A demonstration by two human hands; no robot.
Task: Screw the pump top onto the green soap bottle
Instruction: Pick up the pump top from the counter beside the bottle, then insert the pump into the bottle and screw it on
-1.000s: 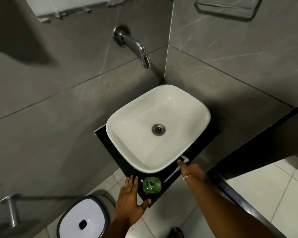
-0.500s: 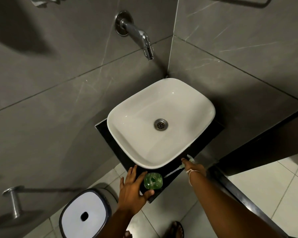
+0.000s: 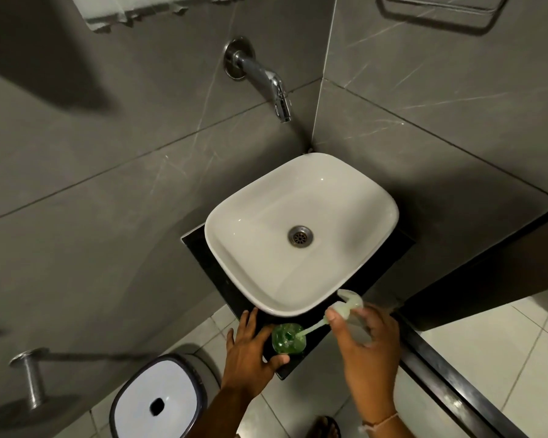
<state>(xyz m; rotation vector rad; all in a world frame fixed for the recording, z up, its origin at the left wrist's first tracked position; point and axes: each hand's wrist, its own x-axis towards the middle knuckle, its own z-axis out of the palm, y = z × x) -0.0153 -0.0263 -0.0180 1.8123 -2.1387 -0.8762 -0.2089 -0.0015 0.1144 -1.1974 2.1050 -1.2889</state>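
A green soap bottle (image 3: 287, 339) stands upright on the front corner of the black counter (image 3: 231, 292), seen from above with its mouth open. My left hand (image 3: 250, 352) wraps its left side, thumb in front. My right hand (image 3: 366, 343) holds the pale pump top (image 3: 348, 306) up to the right of the bottle, tilted. The pump's thin tube (image 3: 314, 328) slants down-left, its tip at the bottle's mouth.
A white basin (image 3: 355, 197) with a metal drain (image 3: 300, 236) fills most of the counter. A chrome tap (image 3: 266, 82) juts from the grey tiled wall. A white-lidded bin (image 3: 157, 403) stands on the floor at lower left, under a metal wall holder (image 3: 29, 377).
My right hand has lifted the pump top off the counter and swung its tube toward the bottle's mouth. My left hand has closed around the bottle.
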